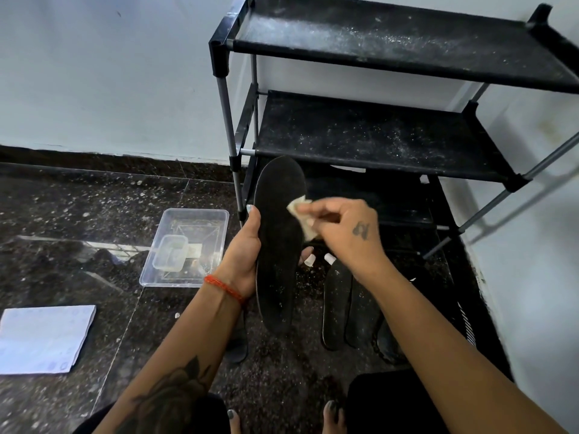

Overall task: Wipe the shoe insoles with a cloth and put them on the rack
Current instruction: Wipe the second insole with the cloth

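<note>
Black insole (277, 242) held upright in left hand (244, 255), fingers wrapped round its edge, thumb on the near side. Right hand (341, 233) fingers pinch pale cloth (302, 220) against insole's upper face. More insoles (336, 305) on floor below right fingers; dusty rack (376, 136) beyond.

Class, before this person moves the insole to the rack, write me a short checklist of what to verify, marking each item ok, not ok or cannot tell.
1. Left hand grips the held insole firmly: ok.
2. Right hand pinches the cloth against the insole: ok.
3. Insole wiped clean: not ok, pale specks show along it.
4. Rack shelves free to take it: ok, but they are dusty.
5. Other insoles on the floor wiped: cannot tell.
</note>
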Demonstrator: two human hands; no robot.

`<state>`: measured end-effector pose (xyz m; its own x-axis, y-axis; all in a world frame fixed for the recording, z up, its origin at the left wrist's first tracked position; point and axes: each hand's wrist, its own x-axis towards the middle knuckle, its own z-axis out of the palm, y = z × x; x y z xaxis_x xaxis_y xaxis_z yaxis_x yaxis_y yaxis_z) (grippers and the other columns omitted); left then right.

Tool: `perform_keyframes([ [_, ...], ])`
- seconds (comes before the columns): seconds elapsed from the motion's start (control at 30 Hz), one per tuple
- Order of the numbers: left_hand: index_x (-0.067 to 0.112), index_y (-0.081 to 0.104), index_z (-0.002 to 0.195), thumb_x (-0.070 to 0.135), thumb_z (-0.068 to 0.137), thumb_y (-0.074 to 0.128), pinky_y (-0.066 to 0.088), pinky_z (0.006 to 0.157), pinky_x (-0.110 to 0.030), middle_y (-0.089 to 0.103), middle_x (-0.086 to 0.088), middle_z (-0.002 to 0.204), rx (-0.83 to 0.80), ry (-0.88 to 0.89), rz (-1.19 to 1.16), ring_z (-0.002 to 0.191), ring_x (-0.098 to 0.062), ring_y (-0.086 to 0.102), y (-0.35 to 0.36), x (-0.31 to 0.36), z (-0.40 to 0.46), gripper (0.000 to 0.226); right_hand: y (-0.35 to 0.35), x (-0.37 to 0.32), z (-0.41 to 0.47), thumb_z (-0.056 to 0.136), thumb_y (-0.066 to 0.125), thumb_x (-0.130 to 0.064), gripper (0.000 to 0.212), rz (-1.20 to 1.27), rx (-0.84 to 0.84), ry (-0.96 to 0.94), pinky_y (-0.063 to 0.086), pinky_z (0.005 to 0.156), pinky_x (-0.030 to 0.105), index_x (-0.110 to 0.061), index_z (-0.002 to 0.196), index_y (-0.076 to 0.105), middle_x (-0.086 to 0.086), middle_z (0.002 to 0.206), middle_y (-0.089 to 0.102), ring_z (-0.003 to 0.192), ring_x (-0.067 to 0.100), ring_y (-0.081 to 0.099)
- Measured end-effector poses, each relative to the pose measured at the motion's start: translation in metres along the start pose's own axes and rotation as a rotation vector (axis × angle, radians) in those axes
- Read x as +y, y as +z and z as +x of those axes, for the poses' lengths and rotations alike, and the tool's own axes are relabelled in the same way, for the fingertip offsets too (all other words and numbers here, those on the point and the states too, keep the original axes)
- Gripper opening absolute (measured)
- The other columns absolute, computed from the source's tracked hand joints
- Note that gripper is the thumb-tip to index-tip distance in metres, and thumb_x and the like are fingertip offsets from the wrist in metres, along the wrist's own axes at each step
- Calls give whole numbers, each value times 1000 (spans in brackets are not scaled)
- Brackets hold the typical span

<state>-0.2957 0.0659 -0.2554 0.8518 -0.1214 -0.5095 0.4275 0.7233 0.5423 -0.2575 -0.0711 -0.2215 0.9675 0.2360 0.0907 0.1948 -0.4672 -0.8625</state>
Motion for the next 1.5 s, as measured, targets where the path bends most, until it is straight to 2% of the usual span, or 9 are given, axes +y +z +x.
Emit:
perform_keyframes([
  [0.37, 6, 66, 97, 59, 95, 17, 58, 67, -31, 73, -14, 85, 27, 15, 118, 72, -21, 71, -2, -5, 1, 72, 26, 3, -5, 77, 71, -7, 24, -194, -118, 90, 50, 78, 19, -15, 100, 71, -4, 81, 63, 79, 7, 59],
  [0.53, -3, 69, 89, 59, 95, 18, 59, 55, -29, 71, -17, 75, 8, -16, 70, 60, -22, 70, -2, -3, 2, 80, 16, -14, -11, 78, 67, 3, 23, 236, -430, 248, 58, 70, 26, -7, 99, 71, -1, 72, 63, 70, 9, 61],
  [0.63, 6, 61, 113, 59, 95, 20, 58, 68, -32, 70, -16, 94, 49, 38, 131, 78, -24, 67, -2, -1, 2, 69, 3, -8, 1, 78, 62, 10, 29, 357, -216, 240, 58, 70, 27, -12, 96, 72, 1, 83, 68, 78, 10, 63],
  [0.73, 9, 63, 113, 60, 94, 21, 55, 77, -34, 66, -17, 107, 77, 64, 170, 88, -27, 62, -3, 0, 4, 68, 3, 8, 10, 76, 64, 5, 32, 104, 56, 165, 57, 78, 37, -20, 92, 73, -5, 81, 68, 82, 13, 65],
  [0.93, 11, 65, 105, 56, 97, 17, 57, 74, -32, 72, -11, 95, 38, 71, 148, 78, -19, 70, -5, -2, 3, 66, 19, 10, 4, 74, 74, -7, 28, -156, -118, 95, 51, 80, 22, -14, 100, 70, -8, 79, 57, 82, 11, 59],
  [1.13, 4, 74, 68, 61, 94, 16, 55, 54, -24, 70, -12, 67, 30, 33, 121, 56, -17, 68, -3, -4, 4, 86, 30, -10, -15, 75, 71, 0, 27, 52, -293, 130, 58, 73, 29, -11, 101, 71, -6, 73, 59, 70, 8, 59],
  [1.27, 2, 63, 101, 61, 94, 17, 57, 60, -29, 72, -14, 78, 20, 13, 66, 65, -20, 70, -3, 1, 1, 76, 8, -20, -9, 80, 62, 10, 25, 431, -522, 266, 55, 60, 16, -2, 100, 68, 5, 77, 60, 67, 8, 58],
  [1.37, 8, 60, 115, 60, 95, 17, 53, 82, -38, 71, -14, 99, -1, 41, 36, 83, -23, 70, 1, 2, 0, 70, -9, -12, 4, 81, 59, 12, 28, 466, -261, 270, 54, 63, 16, -10, 95, 70, 1, 81, 63, 73, 7, 59],
  [1.5, 7, 58, 117, 57, 96, 16, 54, 82, -37, 71, -14, 102, -11, 49, 41, 86, -23, 70, 3, 0, -2, 69, 6, 2, 2, 78, 70, -4, 21, 106, -114, 138, 56, 72, 24, -16, 95, 71, -9, 73, 60, 74, 9, 61],
])
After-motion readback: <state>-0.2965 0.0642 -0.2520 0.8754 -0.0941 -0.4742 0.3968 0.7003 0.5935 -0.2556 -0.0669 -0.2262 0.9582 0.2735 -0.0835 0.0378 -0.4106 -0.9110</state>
